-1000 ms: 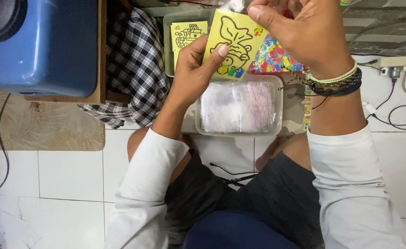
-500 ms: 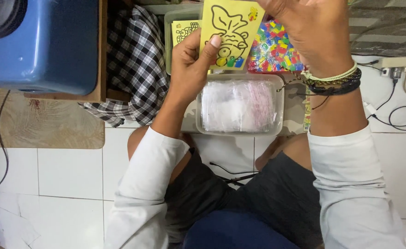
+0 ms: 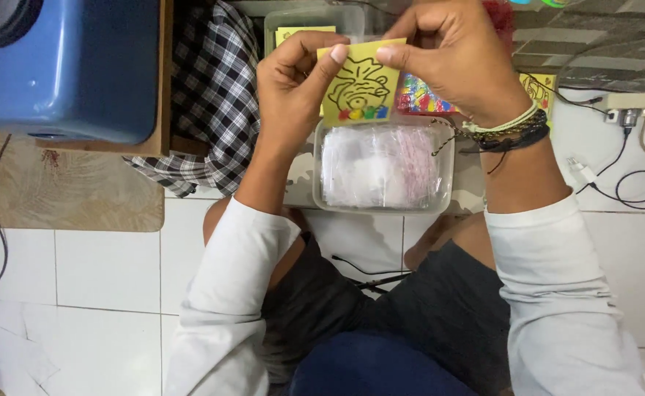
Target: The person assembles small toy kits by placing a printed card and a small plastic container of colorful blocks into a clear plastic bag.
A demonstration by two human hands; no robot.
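Note:
Both hands hold one small yellow card point(image 3: 359, 88) with a black line drawing and coloured spots along its bottom edge. My left hand point(image 3: 293, 88) pinches its left top corner. My right hand point(image 3: 451, 55) pinches its right top corner; that wrist wears several cord bracelets point(image 3: 509, 132). Just below the card sits a clear plastic tub point(image 3: 385, 167) filled with small clear bags. Behind the card lies a second clear tub point(image 3: 315, 22) with another yellow card point(image 3: 297, 32) inside.
A blue plastic bin point(image 3: 66, 66) stands at the upper left on a wooden board point(image 3: 66, 194). A black-and-white checked cloth point(image 3: 212, 103) lies beside it. A colourful sheet point(image 3: 421, 99) lies under my right hand. Cables and a plug point(image 3: 627, 117) trail at the right on white floor tiles.
The card has been tilted more upright and brought slightly lower. My right hand now pinches its top corner together with my left hand.

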